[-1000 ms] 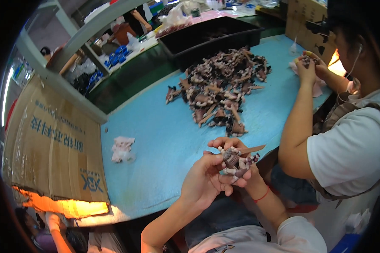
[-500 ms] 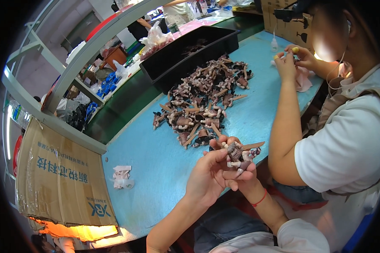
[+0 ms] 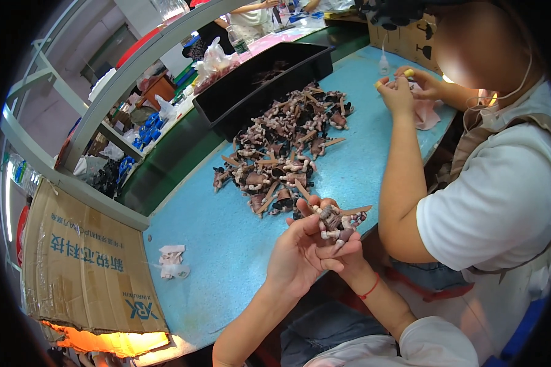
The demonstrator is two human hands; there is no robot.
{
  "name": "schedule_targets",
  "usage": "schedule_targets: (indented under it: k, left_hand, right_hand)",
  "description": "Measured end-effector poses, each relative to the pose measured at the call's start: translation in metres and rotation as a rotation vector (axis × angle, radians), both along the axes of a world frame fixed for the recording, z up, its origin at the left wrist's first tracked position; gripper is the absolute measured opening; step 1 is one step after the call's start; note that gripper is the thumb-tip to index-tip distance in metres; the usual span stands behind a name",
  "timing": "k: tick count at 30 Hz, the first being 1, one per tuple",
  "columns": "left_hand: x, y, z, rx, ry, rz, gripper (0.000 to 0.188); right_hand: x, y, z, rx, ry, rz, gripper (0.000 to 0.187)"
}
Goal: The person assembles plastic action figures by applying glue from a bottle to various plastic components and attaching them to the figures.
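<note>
Close in front of me I hold a small toy figure (image 3: 332, 221) with pale limbs, a brown-grey body and a flat brown blade-like piece pointing right. My left hand (image 3: 297, 249) closes around its left side, thumb and fingers against it. Behind and below the figure, my right hand (image 3: 349, 262) is closed on it too, its fingers partly hidden by the figure and the left hand. A red string circles my right wrist. Just beyond my hands, a heap of similar figures (image 3: 281, 147) lies on the blue tabletop (image 3: 208, 269).
A long black bin (image 3: 226, 110) stands behind the heap. On the left are a cardboard sheet (image 3: 86, 257), a metal frame (image 3: 98, 116) and a crumpled pale scrap (image 3: 172, 262). A co-worker (image 3: 483, 202) sits close on the right, hands raised near a small dropper bottle (image 3: 383, 64).
The whole view has shifted slightly, so things appear a little further left. Both my hands still hold the figure in nearly the same pose.
</note>
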State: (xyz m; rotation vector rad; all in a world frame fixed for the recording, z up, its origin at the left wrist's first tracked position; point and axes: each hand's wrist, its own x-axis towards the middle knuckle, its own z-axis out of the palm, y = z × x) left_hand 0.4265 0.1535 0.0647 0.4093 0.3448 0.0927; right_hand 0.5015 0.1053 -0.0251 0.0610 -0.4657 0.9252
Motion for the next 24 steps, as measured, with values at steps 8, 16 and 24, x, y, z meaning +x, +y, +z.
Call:
schedule_targets:
  k: [8, 16, 24]
  left_hand:
    - [-0.0038, 0.0023, 0.0019, 0.017, -0.037, -0.029, 0.040]
    - [0.0002, 0.0043, -0.0024, 0.003, -0.051, -0.037, 0.041]
    - [-0.0021, 0.0029, -0.0031, 0.026, -0.047, -0.042, 0.041]
  right_hand:
    - [-0.0037, 0.0006, 0.0011, 0.001, -0.018, 0.028, 0.058]
    - [-0.0006, 0.0014, 0.0001, 0.005, -0.024, -0.003, 0.070]
    - [-0.0023, -0.0007, 0.0026, -0.004, -0.037, -0.016, 0.068]
